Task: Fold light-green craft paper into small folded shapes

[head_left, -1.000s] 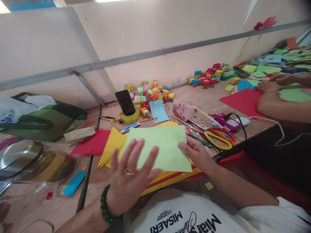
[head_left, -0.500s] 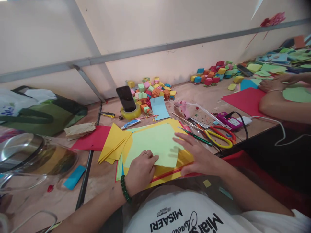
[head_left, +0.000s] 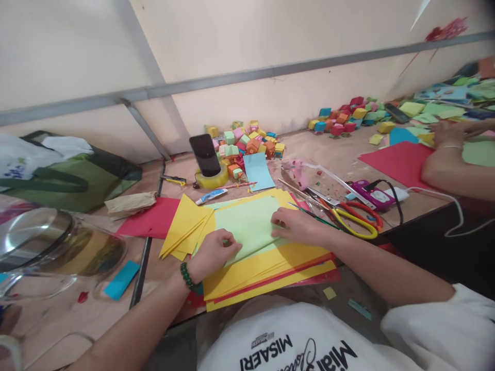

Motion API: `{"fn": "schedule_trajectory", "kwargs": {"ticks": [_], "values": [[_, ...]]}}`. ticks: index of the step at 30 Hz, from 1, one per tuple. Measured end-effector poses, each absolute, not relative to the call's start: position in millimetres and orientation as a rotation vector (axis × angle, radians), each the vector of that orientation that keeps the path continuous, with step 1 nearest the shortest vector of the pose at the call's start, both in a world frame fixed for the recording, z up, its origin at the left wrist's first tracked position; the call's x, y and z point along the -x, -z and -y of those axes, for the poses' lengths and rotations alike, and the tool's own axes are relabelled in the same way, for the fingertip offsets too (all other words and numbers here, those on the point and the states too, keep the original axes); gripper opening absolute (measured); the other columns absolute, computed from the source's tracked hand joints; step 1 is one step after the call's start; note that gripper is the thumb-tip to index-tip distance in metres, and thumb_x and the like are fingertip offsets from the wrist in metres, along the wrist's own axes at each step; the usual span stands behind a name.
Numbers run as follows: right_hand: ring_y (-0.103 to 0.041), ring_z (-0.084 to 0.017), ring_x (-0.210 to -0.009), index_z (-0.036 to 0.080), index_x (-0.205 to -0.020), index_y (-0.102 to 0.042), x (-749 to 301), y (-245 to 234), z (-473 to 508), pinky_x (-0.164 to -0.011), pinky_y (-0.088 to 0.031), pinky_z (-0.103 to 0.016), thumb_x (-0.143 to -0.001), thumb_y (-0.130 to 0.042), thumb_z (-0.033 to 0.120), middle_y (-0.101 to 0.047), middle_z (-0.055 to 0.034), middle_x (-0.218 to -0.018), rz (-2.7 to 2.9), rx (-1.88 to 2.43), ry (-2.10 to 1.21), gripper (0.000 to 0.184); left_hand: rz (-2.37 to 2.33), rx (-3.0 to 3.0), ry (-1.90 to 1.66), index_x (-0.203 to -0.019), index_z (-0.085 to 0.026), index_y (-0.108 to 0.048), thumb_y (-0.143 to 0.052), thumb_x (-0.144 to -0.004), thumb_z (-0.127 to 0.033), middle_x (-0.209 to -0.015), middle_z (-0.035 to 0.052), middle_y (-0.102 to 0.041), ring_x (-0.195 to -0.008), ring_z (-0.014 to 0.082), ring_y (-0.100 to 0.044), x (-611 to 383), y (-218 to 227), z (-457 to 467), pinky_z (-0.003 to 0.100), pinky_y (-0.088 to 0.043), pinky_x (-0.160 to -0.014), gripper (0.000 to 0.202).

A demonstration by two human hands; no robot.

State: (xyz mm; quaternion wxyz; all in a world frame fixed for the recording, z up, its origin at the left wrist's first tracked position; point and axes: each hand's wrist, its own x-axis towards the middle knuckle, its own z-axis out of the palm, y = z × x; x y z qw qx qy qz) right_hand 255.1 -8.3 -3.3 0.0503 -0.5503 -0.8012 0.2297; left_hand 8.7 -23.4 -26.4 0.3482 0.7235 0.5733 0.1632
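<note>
A light green paper sheet (head_left: 249, 224) lies on a stack of yellow and red sheets (head_left: 266, 265) at the table's near edge. My left hand (head_left: 213, 252), with a green bead bracelet at the wrist, pinches the sheet's lower left corner, fingers closed. My right hand (head_left: 296, 226) presses on the sheet's right edge with the fingers curled down. The green sheet looks partly folded between the two hands.
Red-and-yellow scissors (head_left: 353, 219), sticks and a purple device (head_left: 369, 193) lie to the right. A phone (head_left: 204, 154) stands in a tape roll before a pile of small paper cubes (head_left: 247, 147). Another person's arm (head_left: 452, 167) rests at right. A green bag (head_left: 69, 178) and a glass bowl (head_left: 50, 257) are at left.
The green sheet went from held up to lying on the stack. My left hand came down from open above it and closed on its corner. The right hand slid in onto its edge.
</note>
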Motion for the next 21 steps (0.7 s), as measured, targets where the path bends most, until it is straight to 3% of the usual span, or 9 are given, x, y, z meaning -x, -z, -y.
{"fn": "schedule_trajectory", "kwargs": {"ticks": [3, 6, 12, 16, 21], "values": [[-0.063, -0.021, -0.092, 0.017, -0.114, -0.061, -244, -1, -1, -0.073, -0.042, -0.026, -0.080, -0.066, 0.036, -0.067, -0.0095, -0.106, 2.407, 1.707, -0.749, 0.040, -1.495, -1.856, -0.390, -0.055, -0.019, -0.054, -0.058, -0.067, -0.041, -0.062, -0.0003, -0.056, -0.055, 0.0128, -0.050, -8, 28, 20, 0.024, -0.039, -0.051, 0.025], [-0.064, -0.022, -0.089, 0.017, -0.115, -0.060, -235, -3, -11, -0.069, -0.043, -0.027, -0.078, -0.066, 0.046, -0.068, -0.0095, -0.103, 2.416, 1.752, -0.881, 0.048, -1.496, -1.878, -0.378, -0.054, -0.019, -0.054, -0.057, -0.068, -0.039, -0.060, -0.0007, -0.056, -0.055, 0.0129, -0.051, -9, 26, 19, 0.023, -0.039, -0.052, 0.024], [-0.062, -0.019, -0.075, 0.018, -0.098, -0.066, -225, 3, -29, -0.062, -0.040, -0.025, -0.073, -0.071, 0.046, -0.070, -0.0062, -0.088, 2.376, 1.749, -0.918, 0.039, -1.500, -1.957, -0.368, -0.053, -0.019, -0.055, -0.058, -0.068, -0.033, -0.060, -0.0009, -0.057, -0.058, 0.0136, -0.052, -11, 23, 20, 0.025, -0.040, -0.058, 0.021], [-0.057, -0.015, -0.066, 0.016, -0.078, -0.067, -224, 8, -35, -0.057, -0.036, -0.023, -0.079, -0.064, 0.042, -0.066, -0.0024, -0.074, 2.371, 1.620, -1.104, 0.026, -1.481, -1.971, -0.401, -0.054, -0.019, -0.055, -0.058, -0.070, -0.029, -0.060, -0.0017, -0.056, -0.059, 0.0130, -0.052, -10, 23, 23, 0.024, -0.040, -0.059, 0.018], [-0.059, -0.016, -0.075, 0.018, -0.096, -0.064, -220, 10, -29, -0.062, -0.038, -0.024, -0.079, -0.063, 0.041, -0.068, -0.0047, -0.087, 2.323, 1.671, -0.891, 0.029, -1.470, -1.965, -0.444, -0.054, -0.018, -0.054, -0.058, -0.072, -0.024, -0.062, -0.0018, -0.055, -0.058, 0.0120, -0.051, -10, 22, 28, 0.024, -0.039, -0.059, 0.019]]}}
